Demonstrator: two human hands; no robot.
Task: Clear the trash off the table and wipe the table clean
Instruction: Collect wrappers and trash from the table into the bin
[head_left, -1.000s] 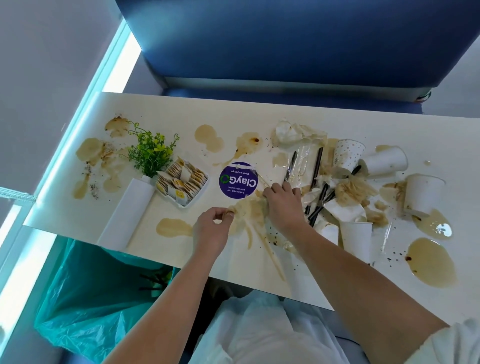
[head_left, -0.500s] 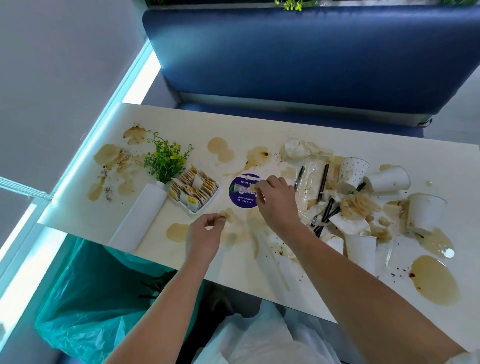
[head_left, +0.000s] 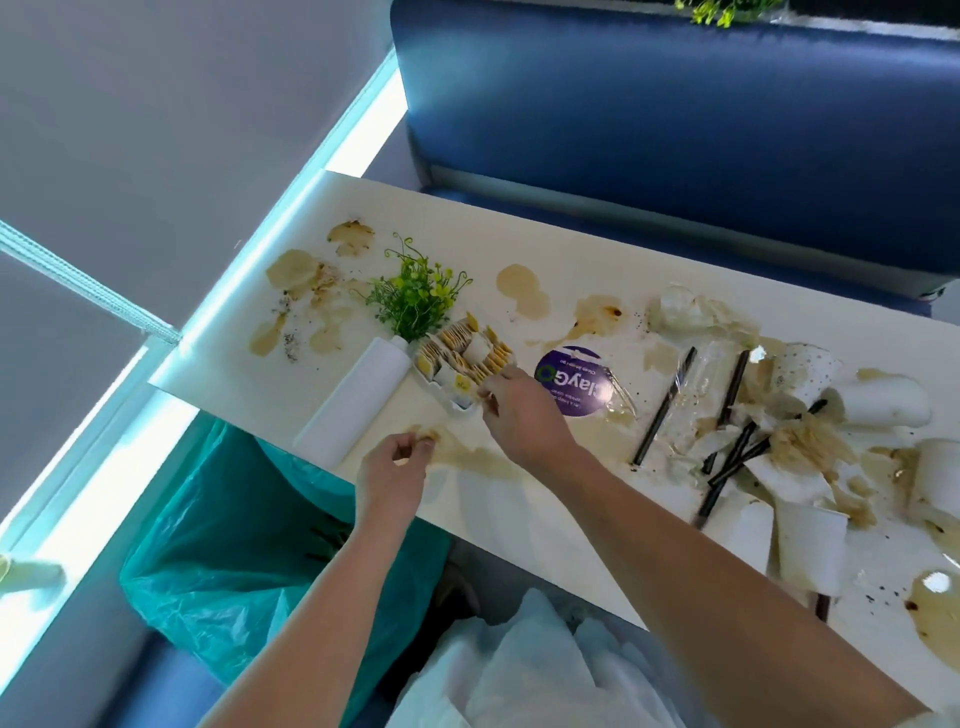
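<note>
- 2 hands work at the table's (head_left: 519, 509) near edge, above the green bin bag (head_left: 218, 545).
- Left hand (head_left: 392, 470) pinches a small soggy scrap; limp, light, likely to tear.
- Right hand (head_left: 519, 410) is curled beside the sachet tray (head_left: 457, 364); whether it grips anything, cannot tell.
- Farther right: straws (head_left: 660, 410) stiff, light; take mid-length. Cups (head_left: 883, 400) crushable; take by the rim.
</note>
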